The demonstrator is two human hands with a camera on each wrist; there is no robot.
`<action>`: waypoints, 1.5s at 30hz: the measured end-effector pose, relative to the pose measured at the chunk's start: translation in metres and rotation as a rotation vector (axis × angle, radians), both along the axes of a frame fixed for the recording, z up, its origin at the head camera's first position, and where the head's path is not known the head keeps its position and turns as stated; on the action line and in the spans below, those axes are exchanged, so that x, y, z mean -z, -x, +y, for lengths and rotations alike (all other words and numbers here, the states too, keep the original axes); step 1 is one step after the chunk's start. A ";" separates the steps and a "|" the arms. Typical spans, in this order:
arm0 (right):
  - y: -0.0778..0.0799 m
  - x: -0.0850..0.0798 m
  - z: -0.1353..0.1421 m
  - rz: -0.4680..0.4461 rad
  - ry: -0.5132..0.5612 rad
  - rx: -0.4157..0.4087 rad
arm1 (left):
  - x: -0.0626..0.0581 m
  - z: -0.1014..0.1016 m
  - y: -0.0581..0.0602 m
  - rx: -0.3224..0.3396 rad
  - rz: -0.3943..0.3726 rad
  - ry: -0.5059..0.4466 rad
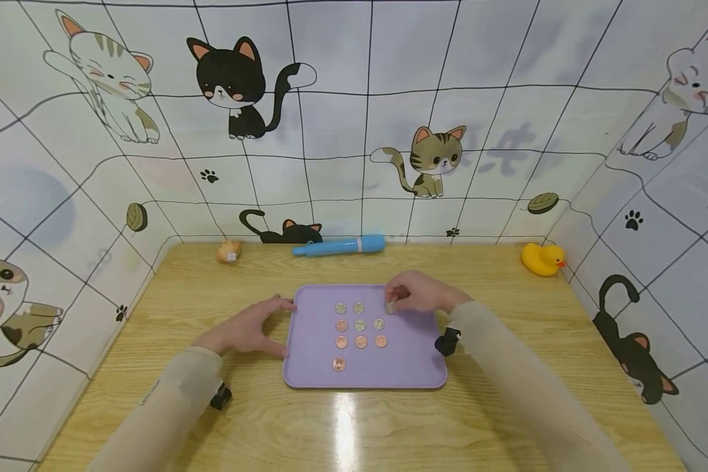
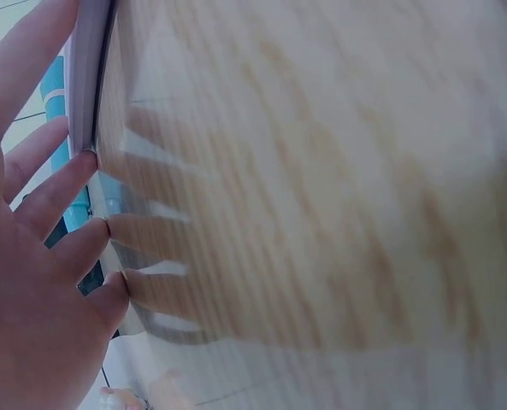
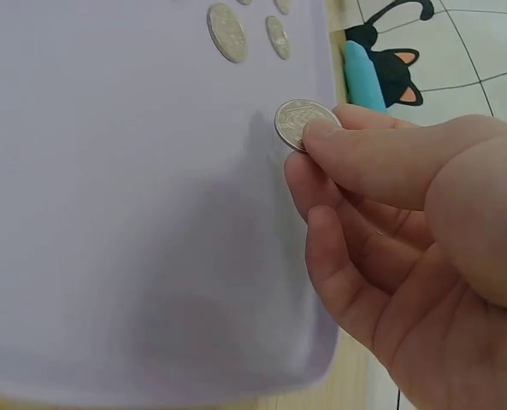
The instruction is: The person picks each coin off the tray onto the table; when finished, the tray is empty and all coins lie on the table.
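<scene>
My right hand [image 1: 420, 292] is above the back right of a lilac tray [image 1: 413, 354]. Between thumb and fingers it pinches a silver coin [image 3: 301, 122], tilted with one face showing in the right wrist view. My left hand [image 1: 244, 326] rests at the tray's left side, its fingers and thumb spread and touching the rim. On the tray lie coins in loose rows: two silver coins at the back, then a copper coin [image 1: 342, 325] beside two silver ones, then three copper coins. A single copper coin [image 1: 339, 364] lies nearest the front.
Behind the tray, a blue pen-shaped object [image 1: 339, 246] lies along the back of the wooden table [image 1: 259, 413]. A small orange figure [image 1: 229, 252] stands at the back left, a yellow rubber duck [image 1: 541, 259] at the back right. Cat-patterned sheets [image 1: 336, 131] enclose the back and sides.
</scene>
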State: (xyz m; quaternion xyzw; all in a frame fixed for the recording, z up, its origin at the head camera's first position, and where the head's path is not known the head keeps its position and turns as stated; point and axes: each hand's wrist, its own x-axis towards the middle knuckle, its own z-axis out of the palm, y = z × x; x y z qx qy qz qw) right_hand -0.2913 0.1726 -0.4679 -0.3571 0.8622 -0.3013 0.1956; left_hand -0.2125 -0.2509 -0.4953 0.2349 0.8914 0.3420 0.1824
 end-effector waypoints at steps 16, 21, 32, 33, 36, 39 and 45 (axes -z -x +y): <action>-0.006 -0.012 0.064 -0.013 0.071 0.117 | 0.005 -0.002 0.001 -0.011 0.014 0.012; -0.006 -0.014 0.086 -0.007 0.089 0.150 | 0.005 -0.002 0.001 -0.014 0.020 0.024; -0.006 -0.005 0.112 -0.026 0.032 0.222 | 0.005 -0.002 0.002 -0.013 0.018 0.013; -0.006 -0.004 0.112 -0.027 0.023 0.224 | 0.006 -0.003 0.002 -0.011 0.020 0.012; -0.007 0.000 0.113 -0.033 -0.009 0.226 | 0.006 -0.003 0.001 -0.006 0.023 0.008; -0.007 0.004 0.112 -0.027 -0.039 0.232 | 0.005 -0.003 0.001 0.005 0.032 -0.007; -0.007 0.007 0.111 0.004 -0.070 0.245 | 0.006 -0.003 0.001 0.013 0.036 -0.016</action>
